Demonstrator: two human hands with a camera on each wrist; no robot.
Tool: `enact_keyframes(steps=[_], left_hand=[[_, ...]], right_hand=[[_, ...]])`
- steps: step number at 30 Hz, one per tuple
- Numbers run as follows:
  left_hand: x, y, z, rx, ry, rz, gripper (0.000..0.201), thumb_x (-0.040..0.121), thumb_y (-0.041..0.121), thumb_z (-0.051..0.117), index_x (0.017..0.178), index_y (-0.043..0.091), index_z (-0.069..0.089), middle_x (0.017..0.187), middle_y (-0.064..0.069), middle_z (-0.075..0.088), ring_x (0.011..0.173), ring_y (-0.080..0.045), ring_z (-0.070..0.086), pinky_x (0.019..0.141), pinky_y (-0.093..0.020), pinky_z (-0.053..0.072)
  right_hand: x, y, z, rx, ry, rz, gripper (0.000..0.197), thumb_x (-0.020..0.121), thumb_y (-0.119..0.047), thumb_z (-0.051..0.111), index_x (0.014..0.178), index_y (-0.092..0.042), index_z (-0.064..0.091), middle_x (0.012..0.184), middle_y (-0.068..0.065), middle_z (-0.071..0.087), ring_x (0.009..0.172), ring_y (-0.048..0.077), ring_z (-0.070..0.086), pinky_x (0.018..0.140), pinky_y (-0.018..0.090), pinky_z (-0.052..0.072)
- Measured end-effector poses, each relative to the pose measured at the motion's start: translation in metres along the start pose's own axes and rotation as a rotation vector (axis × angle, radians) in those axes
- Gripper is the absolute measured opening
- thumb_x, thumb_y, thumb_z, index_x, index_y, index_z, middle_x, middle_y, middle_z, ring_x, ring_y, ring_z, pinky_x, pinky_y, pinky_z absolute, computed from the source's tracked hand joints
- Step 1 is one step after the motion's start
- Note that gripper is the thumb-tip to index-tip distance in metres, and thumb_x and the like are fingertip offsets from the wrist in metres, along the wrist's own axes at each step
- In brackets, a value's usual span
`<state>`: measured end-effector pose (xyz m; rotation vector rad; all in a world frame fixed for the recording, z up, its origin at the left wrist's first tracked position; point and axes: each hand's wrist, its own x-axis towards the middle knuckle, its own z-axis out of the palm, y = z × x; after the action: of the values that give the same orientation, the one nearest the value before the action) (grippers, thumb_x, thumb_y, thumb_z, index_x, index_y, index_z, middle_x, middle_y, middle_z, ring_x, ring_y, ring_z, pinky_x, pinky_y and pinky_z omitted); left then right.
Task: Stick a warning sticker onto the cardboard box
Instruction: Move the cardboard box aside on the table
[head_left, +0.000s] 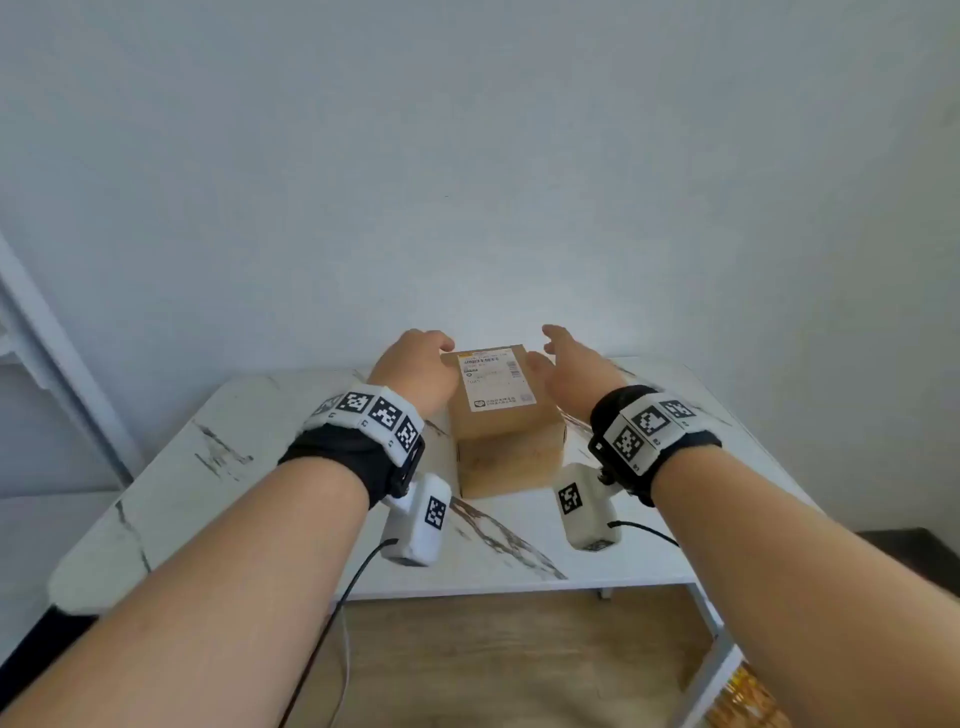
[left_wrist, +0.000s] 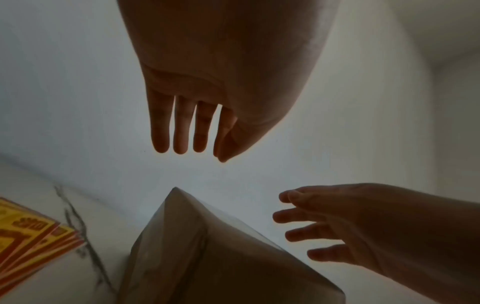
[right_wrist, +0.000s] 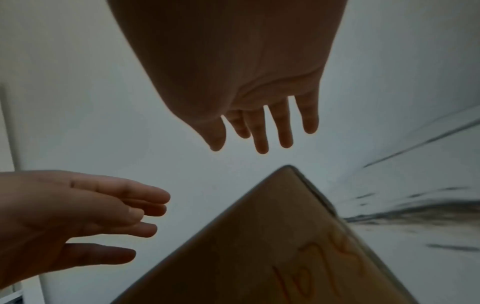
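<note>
The cardboard box (head_left: 506, 421) stood upright on the marble-patterned table (head_left: 218, 467), near its far edge by the wall (head_left: 467, 156), with a white shipping label (head_left: 491, 379) on its top face; I saw no warning sticker on any face in view, so I judged the task barely begun. The stack of yellow-and-red stickers (left_wrist: 28, 240) lay flat on the table to the left of the box, apart from it and untouched, visible only in the left wrist view. The left hand (head_left: 415, 371) hovered at the box's upper left edge, fingers extended and relaxed, holding nothing; whether it touched the box I could not tell. The right hand (head_left: 569, 364) flanked the upper right edge, fingers spread, likewise empty. Picking up, peeling and pressing on a sticker all remained
</note>
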<state>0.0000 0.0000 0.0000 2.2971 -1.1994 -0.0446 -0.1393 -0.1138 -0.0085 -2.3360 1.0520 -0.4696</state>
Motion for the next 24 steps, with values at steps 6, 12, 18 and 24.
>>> enact_keyframes(steps=[6, 12, 18, 24], left_hand=[[-0.014, 0.009, 0.023, -0.005, -0.055, -0.022, 0.043, 0.096, 0.022, 0.043, 0.138, 0.018, 0.050, 0.141, -0.010, 0.047, 0.123, -0.028, 0.054, 0.102, -0.035, 0.043], [-0.023, 0.010, 0.042, 0.044, -0.137, -0.021, 0.046, 0.099, 0.031, 0.040, 0.140, 0.011, 0.046, 0.146, -0.010, 0.044, 0.128, -0.027, 0.050, 0.106, -0.036, 0.038], [-0.030, -0.003, 0.046, -0.103, -0.090, 0.017, 0.044, 0.101, 0.027, 0.040, 0.142, 0.013, 0.045, 0.147, -0.004, 0.046, 0.134, -0.021, 0.045, 0.108, -0.032, 0.036], [-0.032, -0.016, 0.044, -0.245, -0.055, -0.068, 0.043, 0.103, 0.021, 0.032, 0.144, 0.014, 0.044, 0.146, -0.007, 0.049, 0.126, -0.024, 0.051, 0.088, -0.023, 0.039]], right_hand=[[-0.016, 0.015, 0.005, 0.094, -0.070, 0.103, 0.058, 0.099, -0.047, 0.029, 0.149, -0.016, 0.030, 0.148, 0.012, 0.046, 0.134, 0.029, 0.045, 0.107, 0.038, 0.036], [-0.019, 0.019, 0.012, 0.057, -0.135, 0.149, 0.052, 0.103, -0.037, 0.023, 0.117, -0.001, 0.058, 0.118, 0.022, 0.062, 0.103, 0.034, 0.058, 0.088, 0.038, 0.044], [-0.011, 0.036, 0.026, 0.199, -0.104, 0.240, 0.029, 0.100, -0.011, 0.036, 0.111, 0.003, 0.059, 0.112, 0.023, 0.065, 0.101, 0.037, 0.065, 0.091, 0.043, 0.052], [-0.022, 0.031, 0.037, 0.164, -0.169, 0.234, 0.039, 0.104, -0.022, 0.024, 0.120, -0.002, 0.054, 0.117, 0.029, 0.064, 0.105, 0.044, 0.065, 0.094, 0.052, 0.053]])
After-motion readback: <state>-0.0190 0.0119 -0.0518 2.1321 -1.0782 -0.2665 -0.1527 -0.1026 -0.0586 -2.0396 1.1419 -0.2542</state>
